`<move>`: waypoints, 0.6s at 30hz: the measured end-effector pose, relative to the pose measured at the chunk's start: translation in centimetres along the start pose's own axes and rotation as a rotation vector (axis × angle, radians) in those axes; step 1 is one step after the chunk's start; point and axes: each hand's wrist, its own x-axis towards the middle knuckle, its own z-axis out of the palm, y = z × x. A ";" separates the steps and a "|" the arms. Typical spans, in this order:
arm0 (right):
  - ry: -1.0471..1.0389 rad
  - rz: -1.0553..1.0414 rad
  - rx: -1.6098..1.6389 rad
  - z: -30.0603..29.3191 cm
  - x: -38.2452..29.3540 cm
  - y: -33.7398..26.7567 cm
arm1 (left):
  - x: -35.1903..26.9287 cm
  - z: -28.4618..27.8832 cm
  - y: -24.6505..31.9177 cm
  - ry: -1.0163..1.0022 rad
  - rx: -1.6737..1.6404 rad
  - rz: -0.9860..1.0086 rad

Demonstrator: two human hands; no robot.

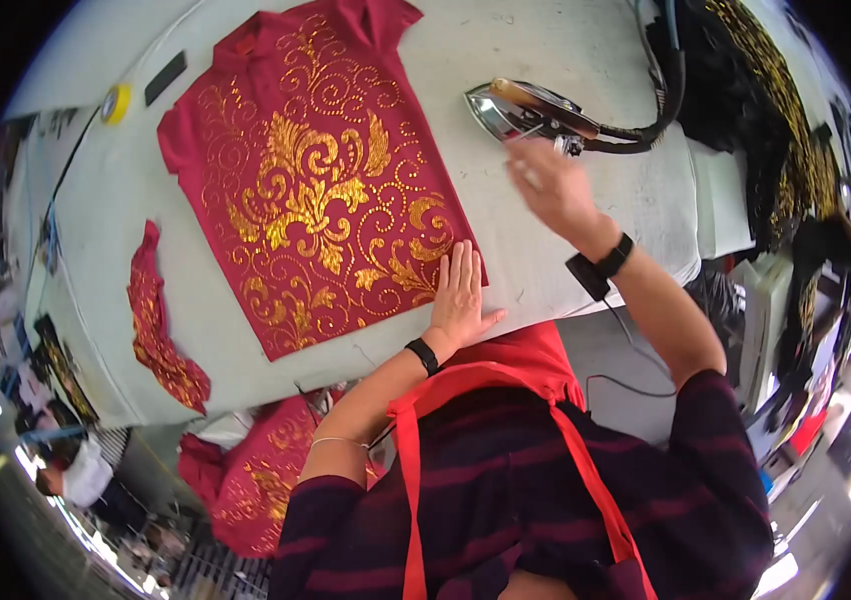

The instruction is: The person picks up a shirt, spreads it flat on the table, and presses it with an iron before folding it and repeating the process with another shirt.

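A dark red polo shirt [320,187] with gold foil scrollwork lies spread out on the pale cloth-covered table [545,247]. My left hand [461,289] rests flat on the shirt's bottom corner near the table's front edge, fingers extended. A steam iron [530,112] with a wooden handle lies right of the shirt, its tip pointing left and a dark hose running from its rear. My right hand [549,184] is just below the iron, blurred; whether its fingers touch the iron or are closed cannot be told.
A crumpled red and gold fabric piece [159,330] lies at left. Yellow tape [116,103] and a dark flat bar [165,77] are at the upper left. Black and gold garments [778,112] lie at right. More red garments [260,480] hang below the front edge. A person [84,476] is at lower left.
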 end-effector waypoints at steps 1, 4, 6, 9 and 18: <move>-0.212 0.048 0.109 2.1 -0.4 0.1 | -0.7 0.7 0.5 0.008 -0.006 -0.031; -0.447 -0.368 0.036 7.8 -3.3 1.4 | -0.6 2.2 2.1 0.129 -0.058 -0.110; -0.586 -0.617 -0.046 8.9 -6.2 1.5 | 0.0 3.2 3.1 0.174 -0.070 -0.157; -0.618 -0.558 -0.003 7.5 -7.2 2.8 | -0.6 4.7 4.6 0.230 -0.092 -0.232; -0.256 -0.225 -0.337 -2.8 7.6 11.2 | 1.0 4.4 6.6 0.373 -0.111 -0.328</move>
